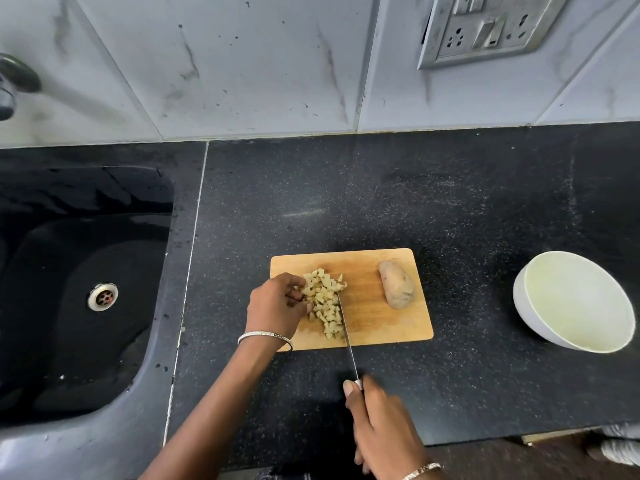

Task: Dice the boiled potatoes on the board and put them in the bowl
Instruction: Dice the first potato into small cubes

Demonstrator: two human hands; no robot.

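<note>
Left hand (277,306) lies over the left end of the board (381,327), fingers curled, tips pressed into the left side of the dice (323,303) and holding the pile together. Bangle (265,336) on that wrist, at the board's near left corner.

Right hand (381,431) is in front of the board's near edge, closed round the handle of the knife (346,334), thumb laid along the top. Handle itself is mostly hidden in the grip. Blade crosses the near edge and runs up the right side of the pile, edge down; tip is among the pieces.

Dice: pale cubes heaped on the board's left half, touching the blade.

Potato (397,284): one whole, skin on, lying on the board's right end, apart from the dice.

Bowl (581,299): white, on the counter (381,202) well right of the board, tilted toward the camera.

Sink (86,271): dark, well left of the board.

Socket plate (485,26): on the tiled wall behind the board, to the right.
</note>
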